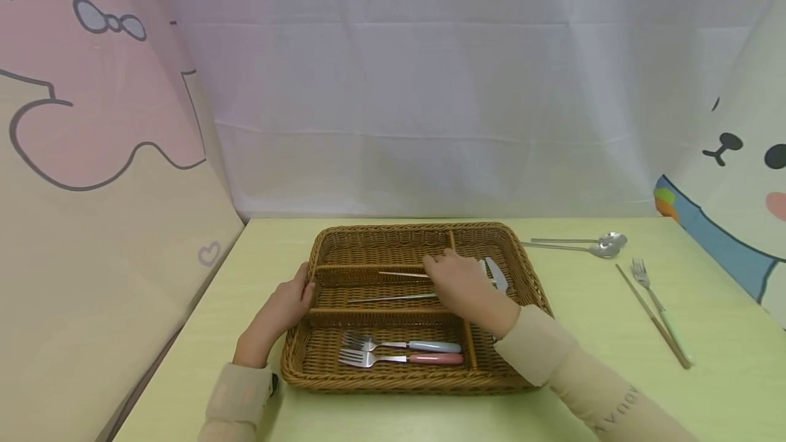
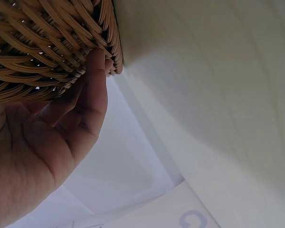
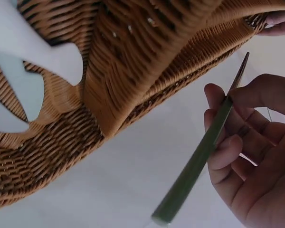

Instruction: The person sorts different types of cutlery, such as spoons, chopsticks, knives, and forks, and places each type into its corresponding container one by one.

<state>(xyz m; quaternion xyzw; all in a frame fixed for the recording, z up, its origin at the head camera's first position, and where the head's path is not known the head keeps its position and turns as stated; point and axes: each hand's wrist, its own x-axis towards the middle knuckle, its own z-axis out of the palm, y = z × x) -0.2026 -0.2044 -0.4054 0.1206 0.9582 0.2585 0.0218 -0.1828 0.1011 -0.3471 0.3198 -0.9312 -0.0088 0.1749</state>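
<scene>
A brown wicker cutlery basket (image 1: 393, 387) with several compartments lies on the table. My left hand (image 1: 288, 305) grips its left side, thumb at the rim and fingers outside on the weave (image 2: 61, 52). Over the divider right of the middle compartment, my right hand (image 1: 469, 288) pinches a green-handled chopstick (image 3: 194, 164) between thumb and fingers. In the head view, two slim metal chopstick shafts (image 1: 377, 299) stick out leftward from this hand; which one it holds I cannot tell. Two forks, with a blue handle (image 1: 432, 346) and a pink handle (image 1: 434, 359), lie in the front compartment.
White and pale green pieces (image 1: 496, 275) of unclear kind lie in the right compartment, partly behind my right hand. On the table to the right are two metal spoons (image 1: 604, 249), a brown chopstick (image 1: 653, 319) and a green-handled fork (image 1: 669, 325). Cloth walls (image 1: 430, 121) stand around the table.
</scene>
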